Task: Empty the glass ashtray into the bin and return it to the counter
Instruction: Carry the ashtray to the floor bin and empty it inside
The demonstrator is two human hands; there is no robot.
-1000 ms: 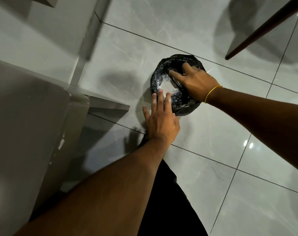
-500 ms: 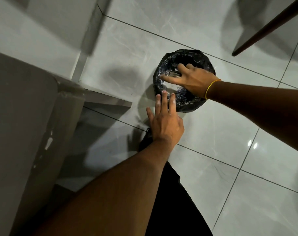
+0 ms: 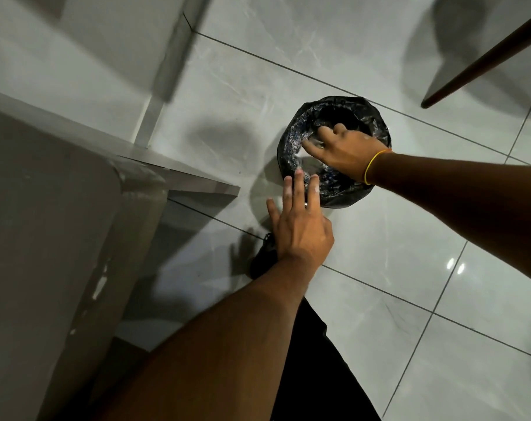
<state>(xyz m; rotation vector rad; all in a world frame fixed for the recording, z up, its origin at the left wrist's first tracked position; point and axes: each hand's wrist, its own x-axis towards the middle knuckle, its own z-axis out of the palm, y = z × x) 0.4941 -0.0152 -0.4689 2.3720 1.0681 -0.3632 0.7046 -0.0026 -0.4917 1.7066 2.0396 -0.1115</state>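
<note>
A small round bin (image 3: 291, 138) lined with a black plastic bag stands on the pale tiled floor. My right hand (image 3: 346, 150), with a yellow band at the wrist, reaches over the bin's opening, its fingers curled around the glass ashtray (image 3: 314, 141). Only a pale glassy patch of the ashtray shows between the fingers. My left hand (image 3: 300, 226) is flat with the fingers stretched out. Its fingertips are at the bin's near rim, and it holds nothing. The grey counter (image 3: 45, 214) fills the left side.
A lower grey shelf corner (image 3: 203, 185) juts out from the counter toward the bin. A dark wooden furniture leg (image 3: 483, 59) slants across the top right. A white wall and skirting run at the upper left. My dark trousers show at the bottom centre.
My right hand has turned and dipped lower into the bin's opening with the ashtray. My left hand stays at the near rim.
</note>
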